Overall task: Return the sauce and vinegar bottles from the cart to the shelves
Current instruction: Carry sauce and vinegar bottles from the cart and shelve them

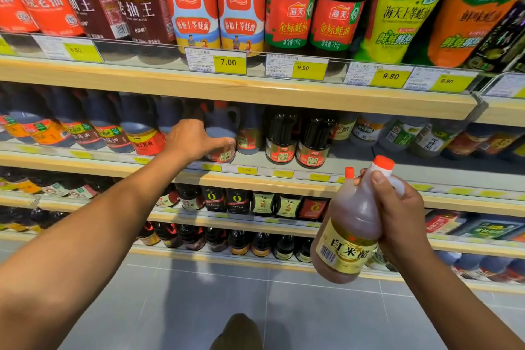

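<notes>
My left hand (191,139) reaches into the second shelf (255,179) and wraps around a dark soy sauce jug (221,125) with an orange cap and a handle, which stands at the shelf's front. My right hand (397,207) holds a vinegar jug (350,224) by its neck and handle, in front of the lower shelves. That jug has a pale reddish body, an orange cap and a yellow label, and it is tilted to the left. The cart is out of sight.
The top shelf (227,88) carries oyster sauce and soy sauce bottles behind yellow price tags. Two dark bottles (298,139) stand right of my left hand, pale vinegar bottles further right. Lower shelves hold small dark bottles. Grey floor tiles (199,293) lie below.
</notes>
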